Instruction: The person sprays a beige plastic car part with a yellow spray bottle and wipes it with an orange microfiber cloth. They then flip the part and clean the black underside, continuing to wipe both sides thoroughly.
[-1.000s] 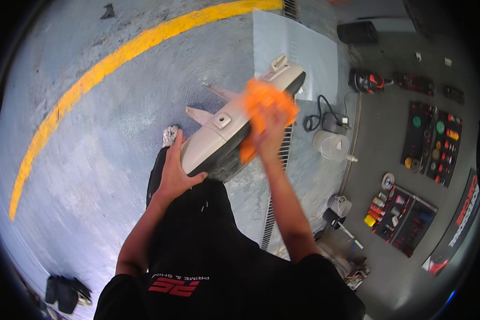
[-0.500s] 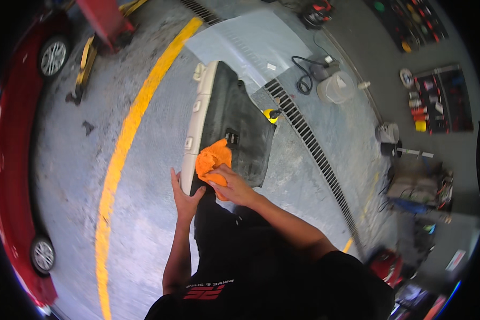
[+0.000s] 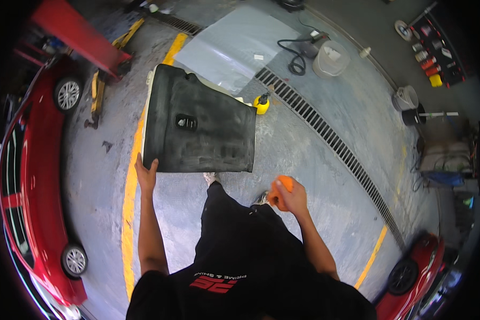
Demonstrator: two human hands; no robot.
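Observation:
My left hand (image 3: 147, 175) grips the near left corner of a car trim panel (image 3: 210, 141), thumb on its face. The panel is dark and carpet-like, with a pale edge and a small black recessed latch piece (image 3: 185, 122). It is held with its dark face up toward me. My right hand (image 3: 296, 198) is closed round a bunched orange microfibre cloth (image 3: 284, 184), off to the right and apart from the panel. Close by the panel's right edge is a yellow bottle (image 3: 262, 105) with a black top.
A floor drain grate (image 3: 314, 120) runs diagonally on the right. Clear plastic sheeting (image 3: 224, 50) lies beyond the panel, beside a whitish bucket (image 3: 330, 60) and a black hose (image 3: 297, 66). A red car (image 3: 42, 186) stands left, below a red lift post (image 3: 80, 37).
My right hand has lifted the cloth off the panel and moved right. The panel has turned, showing its dark face more fully, and shifted left with my left hand.

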